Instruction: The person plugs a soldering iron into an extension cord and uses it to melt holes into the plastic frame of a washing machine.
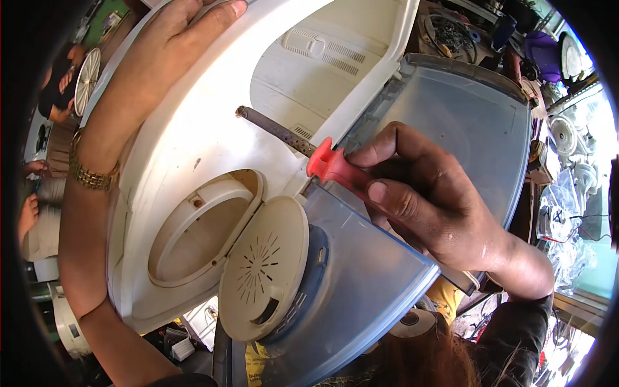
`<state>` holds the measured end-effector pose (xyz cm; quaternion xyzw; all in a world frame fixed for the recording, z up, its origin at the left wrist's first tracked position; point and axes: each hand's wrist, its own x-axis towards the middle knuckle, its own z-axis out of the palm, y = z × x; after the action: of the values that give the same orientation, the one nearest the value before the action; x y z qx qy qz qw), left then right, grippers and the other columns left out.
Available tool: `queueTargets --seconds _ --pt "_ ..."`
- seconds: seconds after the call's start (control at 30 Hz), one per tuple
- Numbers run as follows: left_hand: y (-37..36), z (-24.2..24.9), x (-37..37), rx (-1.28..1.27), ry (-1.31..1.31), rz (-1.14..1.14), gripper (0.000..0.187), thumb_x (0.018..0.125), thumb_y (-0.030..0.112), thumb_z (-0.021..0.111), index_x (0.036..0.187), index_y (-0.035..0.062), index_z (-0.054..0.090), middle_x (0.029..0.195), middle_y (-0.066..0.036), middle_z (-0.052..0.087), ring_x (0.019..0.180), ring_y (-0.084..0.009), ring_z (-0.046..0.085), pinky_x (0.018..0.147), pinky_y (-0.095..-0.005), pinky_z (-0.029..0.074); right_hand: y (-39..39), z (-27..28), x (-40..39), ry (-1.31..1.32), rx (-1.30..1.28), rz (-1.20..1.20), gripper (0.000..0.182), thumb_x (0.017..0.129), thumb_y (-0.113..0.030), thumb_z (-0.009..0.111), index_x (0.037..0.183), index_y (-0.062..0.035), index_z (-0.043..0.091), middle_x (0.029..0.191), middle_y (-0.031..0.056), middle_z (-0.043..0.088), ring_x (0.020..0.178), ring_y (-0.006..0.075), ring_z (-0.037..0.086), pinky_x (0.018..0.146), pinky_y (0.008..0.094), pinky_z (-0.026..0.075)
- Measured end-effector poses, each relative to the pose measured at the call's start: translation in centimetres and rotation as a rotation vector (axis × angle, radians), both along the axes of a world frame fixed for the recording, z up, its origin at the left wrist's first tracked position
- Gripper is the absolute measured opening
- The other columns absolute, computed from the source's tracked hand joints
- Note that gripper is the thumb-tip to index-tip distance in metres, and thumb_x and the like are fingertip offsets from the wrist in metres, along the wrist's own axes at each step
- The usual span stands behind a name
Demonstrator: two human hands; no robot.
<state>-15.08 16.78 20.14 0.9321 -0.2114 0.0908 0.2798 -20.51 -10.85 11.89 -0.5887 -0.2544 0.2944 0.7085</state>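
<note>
My left hand [174, 42], with a gold watch [93, 174] at the wrist, lies on the upper edge of a white plastic washing machine top [200, 138]. Its thumb is stretched out; the other fingertips are cut off by the frame. My right hand [425, 200] is closed around the red handle of a tool [342, 171]. The tool's dark, worn metal shaft reaches left across the white top, and its tip lies over the panel. Below it are a round opening [158, 248] and an open, slotted round cover [264, 271] on a bluish translucent lid [361, 264].
A larger bluish translucent lid [464, 122] stands open behind my right hand. Coiled cables [451, 39] and a purple container [543, 55] sit at the back right. White plastic parts [564, 135] and clear bags line the right side. Other people's hands [66, 80] show at the left.
</note>
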Motion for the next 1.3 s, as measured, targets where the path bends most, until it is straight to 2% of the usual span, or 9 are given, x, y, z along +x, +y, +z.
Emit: queueTargets --seconds 0.4,0.47,0.53,0.73,0.87,0.97,1.07,1.2,1.3 --pt "-1.2 0.2 -0.8 -0.034 0.029 0.02 0.036 0.101 0.019 0.048 0.131 -0.0007 0.044 0.125 -0.011 0.046 0.119 -0.0173 0.044 0.102 -0.032 0.038 0.2 0.9 -0.3 -0.047 -0.099 -0.021 0.019 0.097 -0.004 0.049 0.115 0.0017 0.046 0.108 0.0086 0.061 0.077 0.0041 0.047 0.07 0.0205 0.04" --pt "-1.0 0.2 -0.7 -0.014 0.011 0.017 0.036 0.101 0.019 0.047 0.13 -0.001 0.044 0.125 -0.011 0.046 0.119 -0.0172 0.044 0.102 -0.0318 0.038 0.4 0.1 -0.1 -0.262 -0.109 -0.049 0.02 0.096 -0.002 0.049 0.115 0.0023 0.046 0.107 0.0089 0.061 0.08 0.0053 0.049 0.071 0.022 0.042" --pt "0.4 0.1 0.3 0.014 -0.003 -0.03 0.035 0.101 0.018 0.047 0.13 -0.0013 0.044 0.125 -0.011 0.047 0.118 -0.0172 0.045 0.101 -0.0315 0.038 0.5 0.3 0.0 -0.271 -0.101 -0.054 0.02 0.096 -0.003 0.049 0.115 0.0027 0.046 0.106 0.0094 0.061 0.081 0.0068 0.051 0.071 0.0235 0.044" --pt "1.0 -0.3 1.0 -0.03 -0.001 -0.072 0.034 0.1 0.016 0.048 0.129 -0.0016 0.045 0.125 -0.012 0.047 0.118 -0.0181 0.045 0.101 -0.0313 0.038 0.0 2.3 0.5 0.155 -0.124 0.017 0.02 0.098 -0.011 0.051 0.113 0.0021 0.047 0.1 0.0102 0.059 0.074 0.0109 0.055 0.066 0.0257 0.047" --pt "0.8 -0.4 1.2 -0.049 -0.009 -0.061 0.032 0.099 0.013 0.048 0.127 -0.0022 0.046 0.123 -0.012 0.049 0.118 -0.0181 0.046 0.102 -0.0311 0.037 0.2 1.0 0.6 0.052 -0.083 0.015 0.021 0.098 -0.014 0.052 0.112 0.0008 0.047 0.094 0.0081 0.058 0.07 0.0108 0.053 0.063 0.0242 0.045" --pt "0.6 -0.2 1.1 0.09 -0.125 -0.054 0.029 0.098 0.011 0.05 0.124 -0.0023 0.049 0.12 -0.012 0.051 0.117 -0.018 0.047 0.102 -0.0312 0.037 0.6 0.3 0.2 0.011 -0.061 -0.011 0.021 0.098 -0.014 0.053 0.113 -0.0009 0.047 0.09 0.0062 0.057 0.07 0.0101 0.051 0.063 0.0233 0.043" --pt "-0.9 0.8 -0.2 0.007 -0.032 0.024 0.028 0.095 0.009 0.053 0.121 -0.0019 0.052 0.116 -0.013 0.053 0.117 -0.0192 0.047 0.103 -0.0312 0.036 0.6 0.7 0.3 0.046 -0.066 0.002 0.023 0.097 -0.015 0.054 0.115 -0.0026 0.045 0.087 0.0045 0.056 0.072 0.0095 0.05 0.064 0.0228 0.042" --pt "0.1 0.3 0.7 0.131 -0.377 -0.122 0.031 0.089 0.01 0.061 0.117 0.0002 0.055 0.113 -0.012 0.054 0.112 -0.0225 0.05 0.101 -0.0361 0.038 0.3 0.7 0.4 0.089 -0.143 -0.007 0.026 0.097 -0.017 0.055 0.116 -0.0041 0.042 0.086 0.0038 0.055 0.073 0.0094 0.05 0.064 0.0231 0.042" --pt "-1.4 1.3 -0.9 0.316 -0.528 -0.1 0.032 0.084 0.015 0.066 0.111 0.002 0.057 0.109 -0.012 0.054 0.11 -0.025 0.051 0.098 -0.0408 0.038 0.8 0.1 0.0 0.045 -0.026 -0.065 0.016 0.099 -0.011 0.051 0.109 -0.0026 0.042 0.077 0.0041 0.056 0.06 0.0043 0.049 0.047 0.0185 0.038"
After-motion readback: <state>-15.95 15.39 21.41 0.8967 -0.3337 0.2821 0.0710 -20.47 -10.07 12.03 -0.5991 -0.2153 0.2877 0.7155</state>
